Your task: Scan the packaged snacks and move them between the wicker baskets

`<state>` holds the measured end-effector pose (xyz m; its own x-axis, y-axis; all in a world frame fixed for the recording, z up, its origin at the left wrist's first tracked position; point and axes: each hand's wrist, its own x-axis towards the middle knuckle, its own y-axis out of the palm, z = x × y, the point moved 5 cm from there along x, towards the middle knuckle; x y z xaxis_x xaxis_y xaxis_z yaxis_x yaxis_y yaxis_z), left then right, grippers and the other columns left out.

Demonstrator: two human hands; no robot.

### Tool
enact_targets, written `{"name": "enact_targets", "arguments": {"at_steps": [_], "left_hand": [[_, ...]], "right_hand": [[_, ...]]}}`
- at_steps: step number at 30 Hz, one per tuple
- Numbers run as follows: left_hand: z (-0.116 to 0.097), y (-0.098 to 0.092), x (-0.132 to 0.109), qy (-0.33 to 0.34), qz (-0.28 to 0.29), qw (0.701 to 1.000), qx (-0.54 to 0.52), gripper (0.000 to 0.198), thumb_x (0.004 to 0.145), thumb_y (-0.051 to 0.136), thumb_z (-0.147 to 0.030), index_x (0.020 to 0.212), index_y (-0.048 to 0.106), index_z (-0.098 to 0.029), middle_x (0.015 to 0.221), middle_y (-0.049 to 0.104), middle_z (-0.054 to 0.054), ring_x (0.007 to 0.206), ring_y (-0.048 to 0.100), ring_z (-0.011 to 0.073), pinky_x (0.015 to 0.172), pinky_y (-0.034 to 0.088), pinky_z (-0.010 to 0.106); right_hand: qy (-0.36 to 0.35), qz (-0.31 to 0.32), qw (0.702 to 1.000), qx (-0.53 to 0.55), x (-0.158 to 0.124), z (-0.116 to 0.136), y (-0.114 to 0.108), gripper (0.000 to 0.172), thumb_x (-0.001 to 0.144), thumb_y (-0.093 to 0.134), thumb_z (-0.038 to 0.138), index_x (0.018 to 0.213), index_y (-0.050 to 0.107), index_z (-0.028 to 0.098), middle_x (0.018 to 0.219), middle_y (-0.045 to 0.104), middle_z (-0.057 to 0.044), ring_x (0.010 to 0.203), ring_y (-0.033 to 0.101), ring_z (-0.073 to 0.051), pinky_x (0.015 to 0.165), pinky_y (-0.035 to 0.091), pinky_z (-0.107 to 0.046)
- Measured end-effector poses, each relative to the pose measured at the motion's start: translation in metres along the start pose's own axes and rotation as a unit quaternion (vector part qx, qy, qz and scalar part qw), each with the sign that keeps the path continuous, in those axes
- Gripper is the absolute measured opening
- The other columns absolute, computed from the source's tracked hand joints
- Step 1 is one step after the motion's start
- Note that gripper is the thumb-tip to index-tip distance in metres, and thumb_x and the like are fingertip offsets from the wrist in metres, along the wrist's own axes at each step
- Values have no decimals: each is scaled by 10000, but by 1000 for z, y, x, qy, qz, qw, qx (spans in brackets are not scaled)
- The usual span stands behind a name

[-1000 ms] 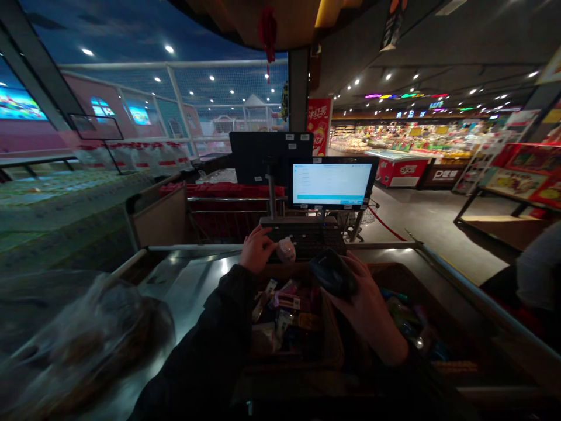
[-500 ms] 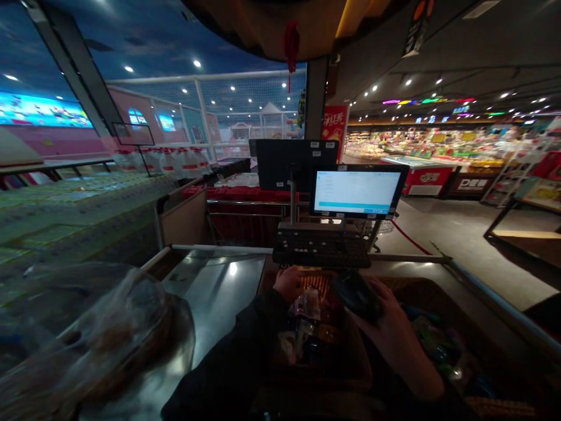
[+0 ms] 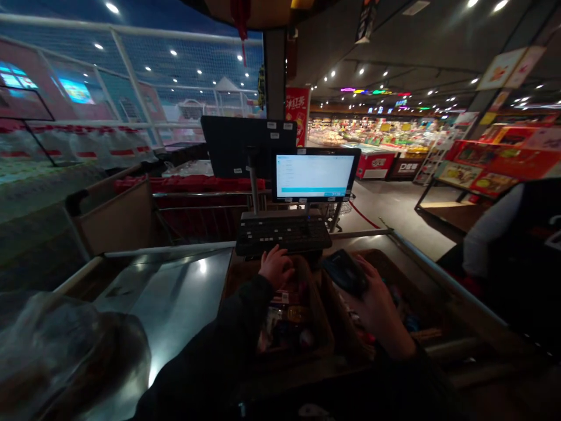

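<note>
My left hand (image 3: pixel 275 266) hovers at the front edge of a black keyboard (image 3: pixel 283 232), fingers curled in; whatever is inside them is hidden. Just below it, a brown wicker tray (image 3: pixel 323 333) holds several small packaged goods (image 3: pixel 287 316). My right hand (image 3: pixel 377 310) is wrapped round a dark handheld scanner (image 3: pixel 345 272) above a second tray on the right. A lit till screen (image 3: pixel 313 175) stands behind the keyboard, next to the back of another dark monitor (image 3: pixel 248 146).
A shiny steel counter (image 3: pixel 175 292) runs to the left. A clear plastic bag with dark contents (image 3: pixel 56 351) lies at the lower left. Red shopping carts (image 3: pixel 188 187) stand behind the counter. Another person in a dark vest and white sleeve (image 3: pixel 512 234) stands at the right.
My left hand dropped from the keyboard with a small pale packet into the tray, then rose back to the keyboard's edge. The right hand kept the scanner. The view swung right, revealing the person.
</note>
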<state>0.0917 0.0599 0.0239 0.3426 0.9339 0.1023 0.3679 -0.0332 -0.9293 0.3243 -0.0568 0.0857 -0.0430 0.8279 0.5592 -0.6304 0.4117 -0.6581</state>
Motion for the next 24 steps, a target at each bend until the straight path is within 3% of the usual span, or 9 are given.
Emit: {"name": "enact_targets", "arguments": {"at_steps": [4,8,14,18,24], "left_hand": [[-38,7,13,57,11,998,-16,140,839,692,-288,975,718,-267,1492,537,57,1505,276,340,1174,204,679],[-74,28,28,112,33,993,-22,138,825,696,-290,958,728,-267,1488,541,51,1508,269,338,1188,170,670],[-118,77,58,170,70,983,12,128,812,707,-332,900,755,-252,1500,524,61,1514,244,346,1208,97,659],[-142,114,79,185,114,974,57,174,776,722,-297,908,772,-195,1507,506,128,1527,194,352,1234,-11,602],[-168,170,102,137,172,971,98,377,845,551,-184,1177,727,-177,1397,605,172,1469,331,342,1228,94,567]], "right_hand": [[17,-29,999,-28,-1,-22,-21,365,831,683,405,1135,714,205,1268,655,-146,1310,531,-357,1078,432,-559],[49,-59,996,-47,-5,-47,-44,409,821,699,412,1162,704,184,1259,665,-153,1290,551,-348,1075,440,-544],[80,-90,991,-61,-13,-79,-69,346,826,689,388,1110,729,195,1263,663,-141,1352,493,-354,1090,430,-544],[95,-97,989,-66,-12,-97,-78,359,816,700,392,1099,729,173,1239,671,-157,1342,500,-365,1093,427,-561],[89,-105,989,-52,0,-115,-87,387,816,699,380,1144,706,175,1240,670,-157,1333,511,-368,1083,438,-557]]}}
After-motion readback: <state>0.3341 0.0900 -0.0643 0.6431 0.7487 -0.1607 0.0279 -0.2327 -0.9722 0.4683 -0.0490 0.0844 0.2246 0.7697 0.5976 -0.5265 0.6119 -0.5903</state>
